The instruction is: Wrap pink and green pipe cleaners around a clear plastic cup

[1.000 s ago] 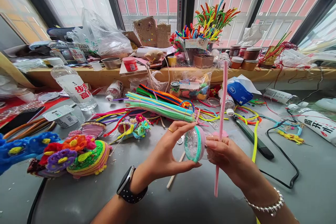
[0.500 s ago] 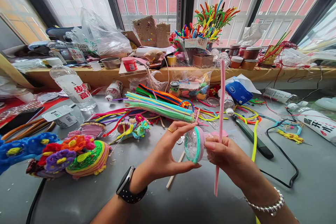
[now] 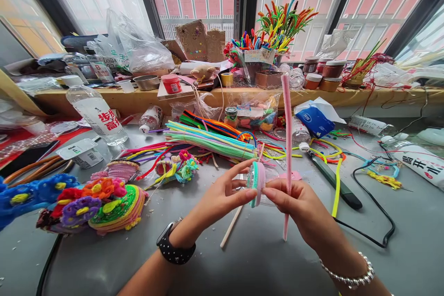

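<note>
In my left hand [image 3: 220, 199] is a clear plastic cup-like piece [image 3: 261, 178], tipped on its side, with mint green and pale pink pipe cleaner bands around it. Thumb and fingers of that hand grip it from the left. My right hand [image 3: 303, 206] pinches a long pink pipe cleaner [image 3: 287, 125] that stands nearly upright. Its thumb and fingertips touch the pink band's right side. Part of the clear piece is hidden behind the fingers. Below the hands a thin wooden stick [image 3: 231, 229] lies on the grey table [image 3: 243, 268].
Behind my hands lies a bundle of pastel pipe cleaners [image 3: 211, 141]. Pipe cleaner flowers [image 3: 81, 208] sit at left, near a water bottle [image 3: 95, 111]. A dark green cutter [image 3: 335, 180] and a black cable [image 3: 391, 222] lie at right.
My left hand has turned the banded plastic piece so its rim shows more edge-on. The pink pipe cleaner has shifted slightly left and leans a little, still in my right hand.
</note>
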Demonstrator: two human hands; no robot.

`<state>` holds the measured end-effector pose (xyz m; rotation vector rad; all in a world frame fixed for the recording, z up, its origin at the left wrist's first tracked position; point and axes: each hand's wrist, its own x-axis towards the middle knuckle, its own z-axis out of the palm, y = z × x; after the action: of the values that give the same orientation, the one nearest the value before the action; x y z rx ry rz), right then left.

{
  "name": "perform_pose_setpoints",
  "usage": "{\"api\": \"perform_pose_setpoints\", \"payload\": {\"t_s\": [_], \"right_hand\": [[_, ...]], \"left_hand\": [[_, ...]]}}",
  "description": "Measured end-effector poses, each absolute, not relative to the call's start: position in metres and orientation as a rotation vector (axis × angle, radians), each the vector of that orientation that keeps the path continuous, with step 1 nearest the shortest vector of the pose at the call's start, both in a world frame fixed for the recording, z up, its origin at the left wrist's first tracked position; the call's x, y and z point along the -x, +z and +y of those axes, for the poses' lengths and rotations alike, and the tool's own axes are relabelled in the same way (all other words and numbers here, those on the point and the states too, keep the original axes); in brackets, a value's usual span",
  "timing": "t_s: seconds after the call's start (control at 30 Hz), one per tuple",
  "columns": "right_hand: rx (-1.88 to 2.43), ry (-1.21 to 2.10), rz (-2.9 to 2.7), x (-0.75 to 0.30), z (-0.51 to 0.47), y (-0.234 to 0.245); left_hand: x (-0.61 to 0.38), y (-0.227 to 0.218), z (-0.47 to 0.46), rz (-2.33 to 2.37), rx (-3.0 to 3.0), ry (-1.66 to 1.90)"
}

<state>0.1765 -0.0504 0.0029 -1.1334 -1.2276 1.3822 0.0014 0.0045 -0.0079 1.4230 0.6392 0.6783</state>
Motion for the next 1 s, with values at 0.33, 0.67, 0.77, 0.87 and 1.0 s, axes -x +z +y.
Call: {"api": "perform_pose_setpoints", "payload": {"t_s": [0.33, 0.67, 0.77, 0.87, 1.0], "right_hand": [[1.229, 1.241, -1.299, -0.1754, -0.051, 0.0009], [1.249, 1.228, -1.302, -0.1741, -0.0523, 0.0031], [1.262, 1.231, -1.321, -0.1752, -0.0528, 0.0035], [1.27, 1.236, -1.332, -0.1759, -0.0534, 0.0039], [1.278, 1.236, -1.319, -0.1744, -0.0531, 0.0036]], "left_hand": [[-0.0047, -0.0125, 0.0033, 0.635, -1.384, 0.717], [-0.0039, -0.0085, 0.004, 0.573, -1.276, 0.718], [-0.0036, -0.0087, 0.0046, 0.579, -1.28, 0.731], [-0.0037, -0.008, 0.0045, 0.588, -1.272, 0.736], [-0.0048, -0.0064, 0.0033, 0.586, -1.246, 0.746]]}}
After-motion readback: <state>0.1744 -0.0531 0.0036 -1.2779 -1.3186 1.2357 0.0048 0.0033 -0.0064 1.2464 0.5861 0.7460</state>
